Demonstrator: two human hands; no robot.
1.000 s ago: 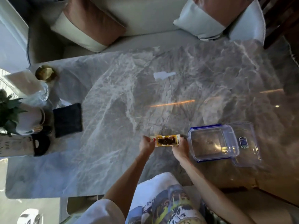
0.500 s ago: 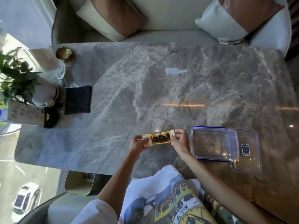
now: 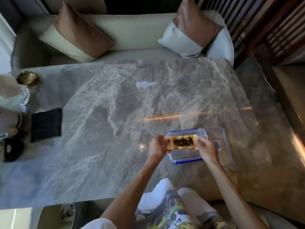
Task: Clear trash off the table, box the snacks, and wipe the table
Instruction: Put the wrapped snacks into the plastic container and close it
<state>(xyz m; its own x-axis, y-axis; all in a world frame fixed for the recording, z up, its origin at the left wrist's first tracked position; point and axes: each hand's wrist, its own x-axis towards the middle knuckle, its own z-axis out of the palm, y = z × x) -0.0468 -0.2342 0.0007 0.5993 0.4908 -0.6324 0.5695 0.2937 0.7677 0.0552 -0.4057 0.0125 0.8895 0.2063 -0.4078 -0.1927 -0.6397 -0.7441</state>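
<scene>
Snack packet point(image 3: 182, 141), pinched at its ends by our left hand point(image 3: 158, 146) and right hand point(image 3: 206, 148) above the open clear box point(image 3: 187, 156) on the table point(image 3: 105, 123): we should lower it level, flat inside the walls.

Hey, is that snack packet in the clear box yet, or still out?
Still out. Both hands, left hand and right hand, hold the snack packet above the open clear box.

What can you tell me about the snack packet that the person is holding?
The snack packet is a flat, long rectangle with a yellow-orange border and a clear window that shows something dark brown inside. It looks like thin plastic film. The left hand and right hand pinch its two short ends and hold it level over the open clear box.
</scene>
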